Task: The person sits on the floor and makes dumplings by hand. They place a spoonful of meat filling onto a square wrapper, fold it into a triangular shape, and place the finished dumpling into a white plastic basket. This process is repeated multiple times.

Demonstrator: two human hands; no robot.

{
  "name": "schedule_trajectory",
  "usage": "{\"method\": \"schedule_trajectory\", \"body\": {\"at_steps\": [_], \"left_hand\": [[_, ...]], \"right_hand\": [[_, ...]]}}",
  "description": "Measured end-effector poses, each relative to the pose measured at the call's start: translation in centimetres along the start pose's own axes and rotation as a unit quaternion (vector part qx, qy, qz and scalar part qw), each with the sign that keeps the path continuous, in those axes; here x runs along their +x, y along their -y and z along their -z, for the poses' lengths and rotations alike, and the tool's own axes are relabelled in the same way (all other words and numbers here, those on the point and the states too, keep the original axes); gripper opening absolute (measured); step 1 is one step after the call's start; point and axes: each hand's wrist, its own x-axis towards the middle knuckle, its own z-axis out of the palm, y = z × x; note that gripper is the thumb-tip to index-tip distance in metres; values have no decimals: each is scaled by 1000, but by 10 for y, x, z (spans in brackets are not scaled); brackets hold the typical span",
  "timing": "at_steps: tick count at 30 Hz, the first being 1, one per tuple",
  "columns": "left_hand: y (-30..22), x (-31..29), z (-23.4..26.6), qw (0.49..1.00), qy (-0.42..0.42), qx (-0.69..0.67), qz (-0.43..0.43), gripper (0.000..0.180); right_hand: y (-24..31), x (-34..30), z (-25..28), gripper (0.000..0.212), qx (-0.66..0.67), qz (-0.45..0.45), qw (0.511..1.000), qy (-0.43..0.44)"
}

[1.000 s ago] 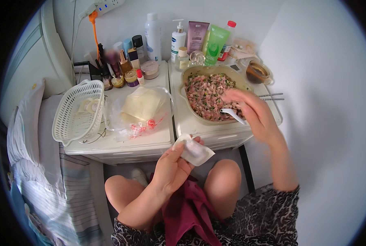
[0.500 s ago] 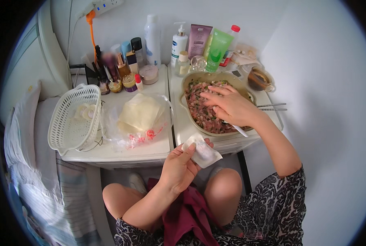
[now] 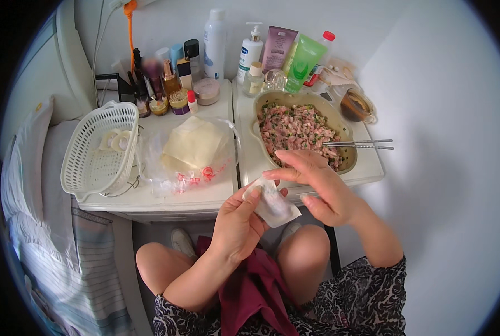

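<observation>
In my left hand (image 3: 243, 221) a pale square dough wrapper (image 3: 282, 215) is gripped between thumb and fingers, with pinkish filling showing at its middle. My right hand (image 3: 323, 187) is beside it, fingers stretched out and apart; one fingertip meets or nearly meets the wrapper's upper edge. Behind this hand sits a beige bowl (image 3: 348, 164) of minced meat mixed with chopped greens (image 3: 297, 126). A pair of metal chopsticks (image 3: 367, 144) rests in the bowl, pointing right. To the left, a stack of dough wrappers (image 3: 194, 143) lies on a clear plastic bag (image 3: 166, 176).
A white plastic basket (image 3: 73, 162) holding a few pale shaped dough pieces (image 3: 115, 140) stands at the left. Cosmetic bottles, a green tube (image 3: 306, 61) and a pump bottle (image 3: 250, 53) line the wall. A brown-stained glass cup (image 3: 355, 106) stands right of the bowl.
My right hand has come down from over the bowl to the wrapper. The white handle seen under it before is out of sight. My left hand keeps its hold.
</observation>
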Motion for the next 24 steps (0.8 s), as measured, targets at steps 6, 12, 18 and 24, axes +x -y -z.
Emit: {"method": "schedule_trajectory", "body": {"at_steps": [6, 12, 18, 24], "left_hand": [[-3, -8, -4, 1000, 14, 8, -6, 28], [-3, -12, -5, 1000, 12, 4, -1, 28], [-3, -13, -7, 1000, 17, 3, -6, 28], [-1, -12, -4, 999, 30, 8, -14, 29]], "right_hand": [[8, -4, -3, 67, -148, 16, 989, 21], [20, -4, -12, 55, -263, 46, 964, 19], [21, -14, -6, 63, -202, 32, 977, -54], [24, -23, -15, 54, -166, -7, 982, -95]]}}
